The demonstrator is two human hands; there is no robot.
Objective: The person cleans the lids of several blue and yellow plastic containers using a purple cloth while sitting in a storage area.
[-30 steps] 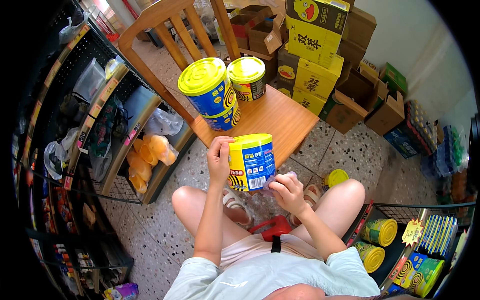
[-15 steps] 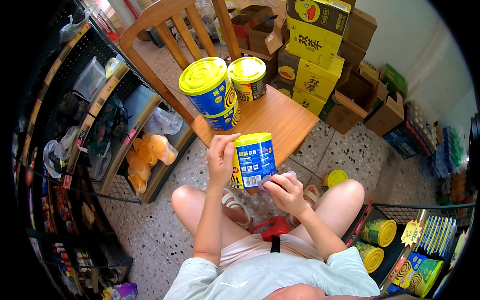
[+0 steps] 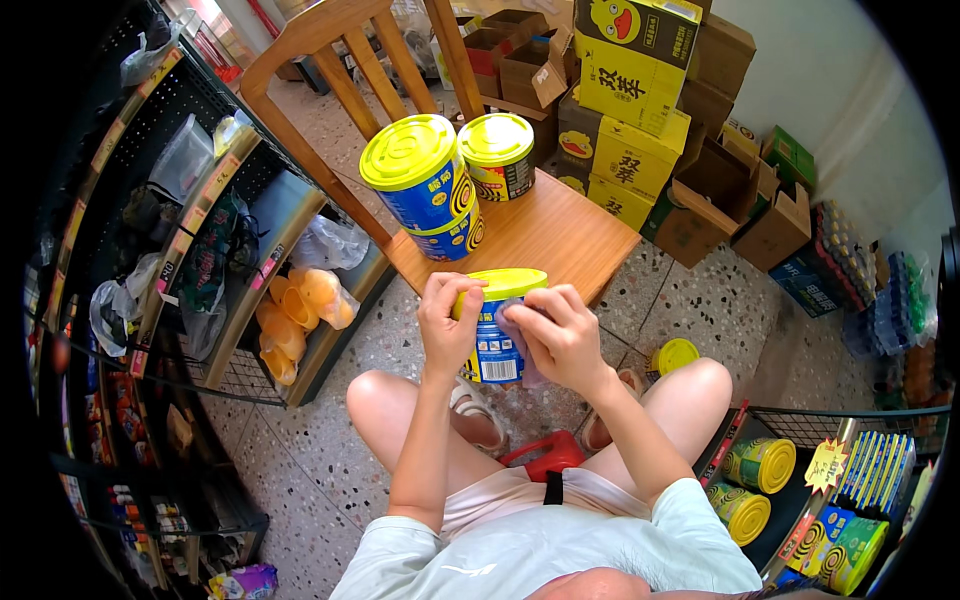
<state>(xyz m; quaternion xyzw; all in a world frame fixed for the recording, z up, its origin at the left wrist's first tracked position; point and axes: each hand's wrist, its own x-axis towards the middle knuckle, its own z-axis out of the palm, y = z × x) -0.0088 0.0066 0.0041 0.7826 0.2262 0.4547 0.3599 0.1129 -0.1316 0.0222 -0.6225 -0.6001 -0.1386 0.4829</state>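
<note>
Over my lap, at the chair's front edge, a blue mosquito-coil tub point(image 3: 497, 345) with a yellow lid is tilted slightly. My left hand point(image 3: 447, 322) grips it by the left side and lid rim, fingers closed. In my right hand point(image 3: 562, 335) a pale purple cloth point(image 3: 536, 368) is pinched and pressed on the tub's upper right side, just under the lid. Two stacked blue tubs point(image 3: 412, 195) with yellow lids stand on the wooden chair seat point(image 3: 570, 235), beside a shorter dark tub point(image 3: 497, 165) with a yellow lid.
Shelves point(image 3: 345, 350) with bagged orange slippers point(image 3: 282, 340) are on the left. Yellow cartons point(image 3: 630, 150) and opened boxes are stacked behind the chair. A yellow-lidded tub point(image 3: 675, 357) stands on the floor by my right knee. At right, a shelf holds more tubs point(image 3: 758, 465).
My right hand has moved the cloth up from the tub's lower right side to just under its lid. The tub has tipped a little, and my left hand has shifted slightly on it.
</note>
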